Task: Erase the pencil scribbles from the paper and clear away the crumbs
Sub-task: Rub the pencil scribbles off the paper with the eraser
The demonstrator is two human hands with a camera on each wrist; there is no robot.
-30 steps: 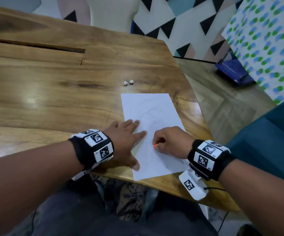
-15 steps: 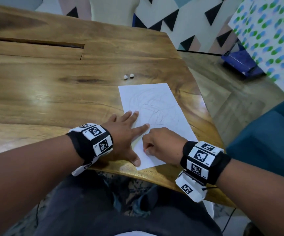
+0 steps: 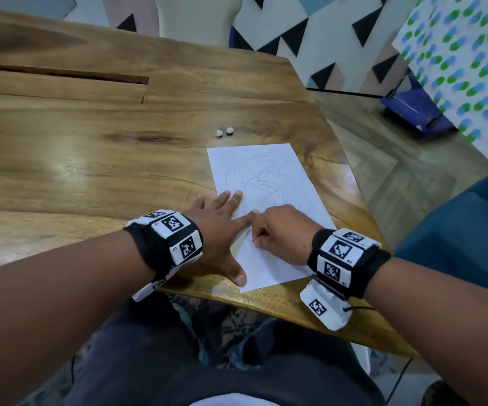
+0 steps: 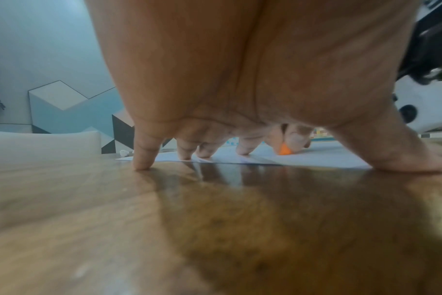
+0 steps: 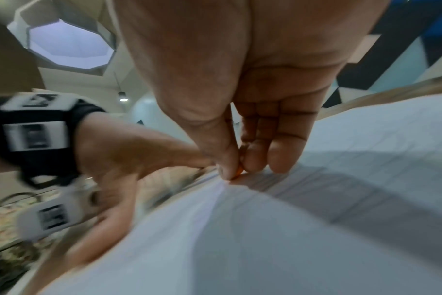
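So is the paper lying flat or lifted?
Mostly flat on the table; the paper buckles slightly near the right hand, with the left hand pressing its edge.

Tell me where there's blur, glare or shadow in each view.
Head view: sharp, with window glare on the table. Left wrist view: the near table is out of focus, with a dark reflection under the left hand. Right wrist view: motion blur smears the paper, shadowed beneath the right hand pinching the eraser.
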